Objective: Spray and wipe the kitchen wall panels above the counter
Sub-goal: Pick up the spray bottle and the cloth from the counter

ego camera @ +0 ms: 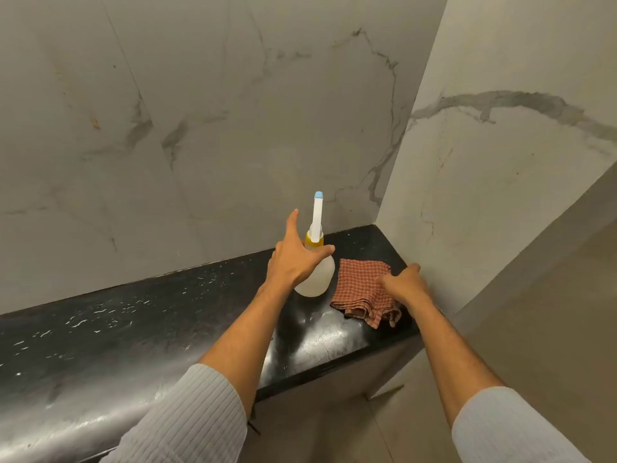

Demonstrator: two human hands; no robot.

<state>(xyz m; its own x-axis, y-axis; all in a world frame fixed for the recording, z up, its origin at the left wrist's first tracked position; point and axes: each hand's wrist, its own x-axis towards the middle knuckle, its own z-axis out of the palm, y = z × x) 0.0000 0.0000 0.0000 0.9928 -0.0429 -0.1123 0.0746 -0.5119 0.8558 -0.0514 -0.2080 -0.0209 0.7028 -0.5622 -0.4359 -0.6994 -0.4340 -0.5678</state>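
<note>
A translucent spray bottle (319, 274) with a yellow collar and a white, blue-tipped nozzle stands on the black counter (140, 329) close to the corner. My left hand (295, 257) is spread open right at the bottle, its thumb lying across the neck and the palm covering the bottle's left shoulder. A folded red-checked cloth (359, 289) lies just right of the bottle. My right hand (405, 284) is on the cloth's right edge, thumb on top and fingers curled down over it. Grey marble wall panels (217, 128) rise behind the counter.
A second marble panel (484, 195) forms the right side wall and meets the back wall in a corner just behind the cloth. The counter ends at that wall and stretches away to the left. Below its front edge are a cabinet face and tiled floor (334, 429).
</note>
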